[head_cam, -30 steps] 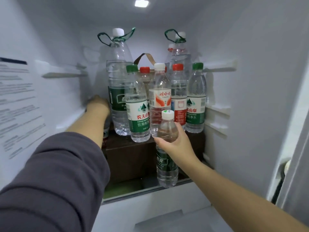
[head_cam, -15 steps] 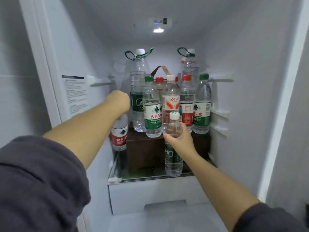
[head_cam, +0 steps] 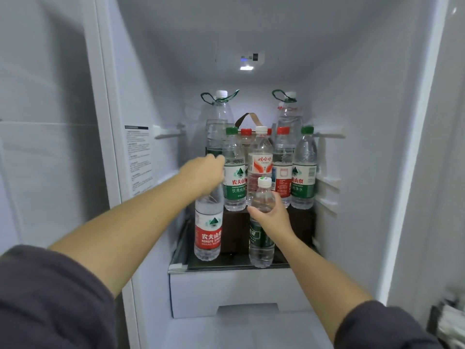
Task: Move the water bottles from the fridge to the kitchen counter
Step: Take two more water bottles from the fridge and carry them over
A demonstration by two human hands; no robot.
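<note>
Curled over the neck of the red-labelled bottle [head_cam: 208, 233], the left hand [head_cam: 205, 175] hides its cap, while the right hand [head_cam: 270, 216] wraps the shoulder of the small green-labelled bottle [head_cam: 261, 238] just below its white cap. Half a second ago the red-labelled bottle was tucked low against the left wall. Now it hangs upright further forward, and both bottles are near the front edge of the glass shelf [head_cam: 226, 263], so this pair looks to be on its way out of the fridge [head_cam: 364, 147]. Both hold clear water nearly to the neck. Behind them, on the brown box [head_cam: 299, 230], a tight cluster of smaller capped bottles [head_cam: 304, 172] stands before two tall loop-handled bottles [head_cam: 217, 127], all with water in them. No counter is in view.
</note>
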